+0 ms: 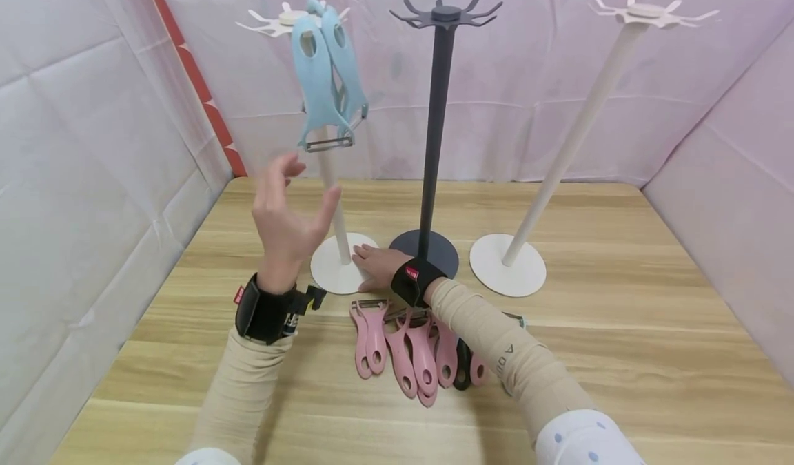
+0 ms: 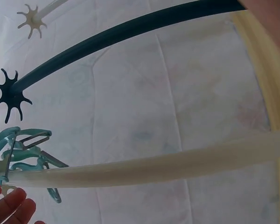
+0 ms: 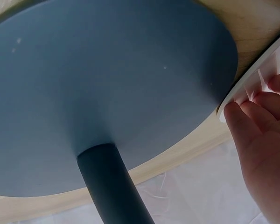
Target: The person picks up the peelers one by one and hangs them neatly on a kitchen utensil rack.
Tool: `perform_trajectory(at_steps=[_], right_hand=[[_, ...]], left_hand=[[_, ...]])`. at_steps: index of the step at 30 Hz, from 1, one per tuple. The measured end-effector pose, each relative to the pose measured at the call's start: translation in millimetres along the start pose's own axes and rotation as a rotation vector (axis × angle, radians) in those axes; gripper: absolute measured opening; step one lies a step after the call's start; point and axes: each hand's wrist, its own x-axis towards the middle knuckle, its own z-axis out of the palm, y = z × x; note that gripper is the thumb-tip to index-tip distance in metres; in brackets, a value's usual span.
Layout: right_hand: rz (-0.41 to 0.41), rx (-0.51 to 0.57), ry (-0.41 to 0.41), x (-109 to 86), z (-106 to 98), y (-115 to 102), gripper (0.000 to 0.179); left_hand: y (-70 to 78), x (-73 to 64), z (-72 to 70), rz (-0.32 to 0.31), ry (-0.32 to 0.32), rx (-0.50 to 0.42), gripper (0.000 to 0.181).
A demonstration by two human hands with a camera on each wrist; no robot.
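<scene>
Light-blue peelers (image 1: 319,79) hang from the hooks of the left white stand (image 1: 336,210), their metal blades pointing down. My left hand (image 1: 285,217) is raised beside that stand's pole, below the peelers, with thumb and fingers spread apart and nothing between them. In the left wrist view its fingertips (image 2: 19,205) show near the peelers (image 2: 30,151). Low on the table, my right hand (image 1: 380,264) rests on the right edge of the white stand's round base (image 1: 325,265). The right wrist view shows its fingers (image 3: 245,121) laid on that white rim (image 3: 259,79), beside the dark base.
A dark stand (image 1: 436,120) rises in the middle, its base (image 3: 112,79) close to the white one. Another white stand (image 1: 571,141) leans in view at the right. Several pink peelers (image 1: 403,355) and a black peeler (image 1: 462,367) lie in front, partly under my right forearm.
</scene>
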Motion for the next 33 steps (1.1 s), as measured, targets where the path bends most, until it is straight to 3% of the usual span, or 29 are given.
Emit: perform_trajectory(at_steps=[3, 6, 8, 15, 18, 22, 24, 28, 33], right_hand=[[0.005, 0.016, -0.002, 0.3, -0.3, 0.3, 0.075], [0.003, 0.018, -0.009, -0.9, -1.6, 0.6, 0.076], [-0.005, 0.031, -0.012, -2.3, -3.8, 0.4, 0.075], [-0.009, 0.072, -0.028, -6.8, -8.0, 2.6, 0.072], [-0.018, 0.093, -0.011, -7.8, -7.3, 3.9, 0.07], [-0.048, 0.072, 0.036, -7.6, -4.2, 4.9, 0.068], [-0.059, 0.056, 0.051, -7.5, -3.0, 4.9, 0.068], [-0.06, 0.075, 0.054, -9.0, -3.2, 3.7, 0.069], [-0.043, 0.106, 0.036, -11.6, -5.3, 1.8, 0.07]], left_hand=[[-6.5, -19.4, -6.2, 0.018, -0.055, -0.006, 0.061], [-14.3, -36.5, -13.6, 0.041, -0.166, -0.013, 0.056], [-19.3, -45.4, -19.3, 0.066, -0.296, -0.006, 0.052], [-27.7, -67.8, -32.8, 0.126, -0.842, 0.012, 0.046], [-26.1, -76.9, -34.6, 0.138, -1.018, 0.009, 0.043], [-21.6, -88.9, -34.9, 0.224, -1.201, 0.004, 0.03], [-19.1, -95.1, -33.8, 0.28, -1.27, -0.019, 0.023], [-13.2, -106.7, -29.3, 0.365, -1.361, -0.066, 0.025], [-4.4, -113.7, -23.5, 0.432, -1.375, -0.067, 0.028]])
